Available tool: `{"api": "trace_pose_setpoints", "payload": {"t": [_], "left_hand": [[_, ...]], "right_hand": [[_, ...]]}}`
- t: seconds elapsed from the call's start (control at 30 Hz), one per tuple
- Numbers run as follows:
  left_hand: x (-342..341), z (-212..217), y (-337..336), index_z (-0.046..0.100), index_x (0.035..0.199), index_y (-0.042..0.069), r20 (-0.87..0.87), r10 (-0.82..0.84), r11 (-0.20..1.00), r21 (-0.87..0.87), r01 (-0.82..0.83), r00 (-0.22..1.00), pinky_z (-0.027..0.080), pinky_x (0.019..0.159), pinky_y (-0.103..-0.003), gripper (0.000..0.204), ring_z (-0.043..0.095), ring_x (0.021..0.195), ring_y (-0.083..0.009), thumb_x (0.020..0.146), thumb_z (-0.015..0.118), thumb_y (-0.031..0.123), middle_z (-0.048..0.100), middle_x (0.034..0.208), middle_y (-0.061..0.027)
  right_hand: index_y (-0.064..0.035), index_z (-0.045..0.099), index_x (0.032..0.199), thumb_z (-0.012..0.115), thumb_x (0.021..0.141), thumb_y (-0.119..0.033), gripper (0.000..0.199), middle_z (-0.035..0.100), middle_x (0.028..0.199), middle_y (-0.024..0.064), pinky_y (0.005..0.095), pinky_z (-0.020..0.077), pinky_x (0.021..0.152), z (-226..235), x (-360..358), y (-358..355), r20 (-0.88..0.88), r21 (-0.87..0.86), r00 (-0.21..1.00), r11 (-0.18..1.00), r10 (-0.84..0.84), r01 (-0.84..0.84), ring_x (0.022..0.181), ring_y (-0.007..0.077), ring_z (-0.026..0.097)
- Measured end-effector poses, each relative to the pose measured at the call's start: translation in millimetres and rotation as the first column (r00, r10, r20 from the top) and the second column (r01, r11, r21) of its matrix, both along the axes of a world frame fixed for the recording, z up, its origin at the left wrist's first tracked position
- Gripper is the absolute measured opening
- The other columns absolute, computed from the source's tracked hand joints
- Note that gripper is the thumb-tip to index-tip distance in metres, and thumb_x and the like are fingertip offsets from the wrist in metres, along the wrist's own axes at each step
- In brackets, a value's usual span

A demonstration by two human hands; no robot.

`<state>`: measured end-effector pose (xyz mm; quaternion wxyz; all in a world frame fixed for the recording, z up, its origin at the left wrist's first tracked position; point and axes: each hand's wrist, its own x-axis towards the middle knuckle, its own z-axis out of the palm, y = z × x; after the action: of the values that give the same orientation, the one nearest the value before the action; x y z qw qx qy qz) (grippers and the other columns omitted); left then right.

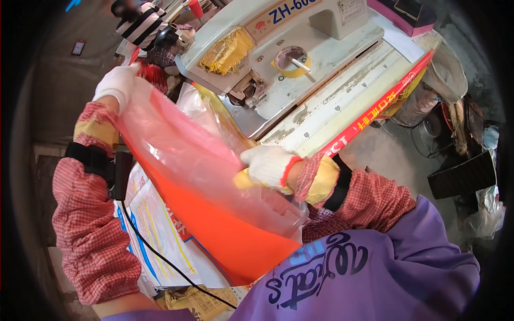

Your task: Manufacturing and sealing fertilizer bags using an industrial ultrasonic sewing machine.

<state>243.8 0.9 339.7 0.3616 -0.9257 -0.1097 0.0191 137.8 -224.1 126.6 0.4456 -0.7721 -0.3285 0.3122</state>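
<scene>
Head view: both gloved hands' fingers clamped on clear plastic bag [203, 155] (orange sheet [235, 241] behind): left hand [118, 83], right hand [266, 165].

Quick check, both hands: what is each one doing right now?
Left hand: gloved, closed on the top edge of the clear plastic bag.
Right hand: gloved, gripping the same bag lower down.

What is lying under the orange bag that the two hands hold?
Under the orange bag lie printed white sacks and a black cable. What the bag covers cannot be seen.
</scene>
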Motion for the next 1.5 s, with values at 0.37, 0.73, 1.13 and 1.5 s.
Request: {"api": "trace_pose_setpoints", "payload": {"t": [0.37, 0.73, 1.13, 1.5], "left_hand": [[6, -185, 17, 0.058, 0.083, 0.011, 0.345, -0.163, 0.986, 0.013, 0.169, 0.924, 0.052, 0.06, -0.038, 0.016, 0.065, 0.07, -0.0223, 0.082, 0.045, 0.021, 0.061, 0.073, -0.005], [9, -249, 26, 0.063, 0.076, 0.017, 0.564, -0.599, 0.465, -0.333, 0.821, 0.568, 0.047, 0.061, -0.038, 0.007, 0.06, 0.074, -0.0248, 0.074, 0.057, 0.015, 0.059, 0.075, -0.0037], [30, -259, 19, 0.061, 0.077, 0.015, 0.567, -0.462, 0.382, -0.566, 0.73, 0.682, 0.048, 0.057, -0.035, 0.005, 0.059, 0.069, -0.0239, 0.072, 0.06, 0.016, 0.058, 0.072, -0.0048], [-18, -234, 12, 0.064, 0.086, 0.011, 0.072, -0.52, 0.595, -0.684, 0.422, 0.851, 0.047, 0.065, -0.04, 0.014, 0.06, 0.075, -0.0319, 0.082, 0.054, 0.019, 0.062, 0.074, -0.0129]], "right_hand": [[-0.0073, 0.061, 0.092, 0.051, 0.085, -0.03, 0.025, 0.063, 0.084, 0.0157, 0.0378, 0.0452, 0.077, 11, -52, 7, 0.01, 0.206, 0.976, 0.956, -0.216, 0.21, 0.082, 0.0296, 0.061], [-0.0098, 0.062, 0.106, 0.061, 0.081, -0.027, 0.03, 0.064, 0.087, 0.0136, 0.0311, 0.0475, 0.071, -96, -55, -97, -0.464, -0.155, 0.754, 0.881, -0.465, 0.448, 0.077, 0.0236, 0.062], [-0.0173, 0.053, 0.123, 0.056, 0.078, -0.009, 0.045, 0.06, 0.066, 0.0133, 0.0302, 0.0471, 0.056, -42, -51, -96, 0.081, -0.068, 0.867, 0.865, -0.492, 0.497, 0.056, 0.0237, 0.058], [-0.0225, 0.045, 0.128, 0.045, 0.083, -0.019, 0.045, 0.061, 0.066, 0.0062, 0.0418, 0.0441, 0.043, -34, -61, -110, 0.405, -0.461, 0.914, 0.859, -0.022, 0.224, 0.053, 0.0252, 0.06]]}}
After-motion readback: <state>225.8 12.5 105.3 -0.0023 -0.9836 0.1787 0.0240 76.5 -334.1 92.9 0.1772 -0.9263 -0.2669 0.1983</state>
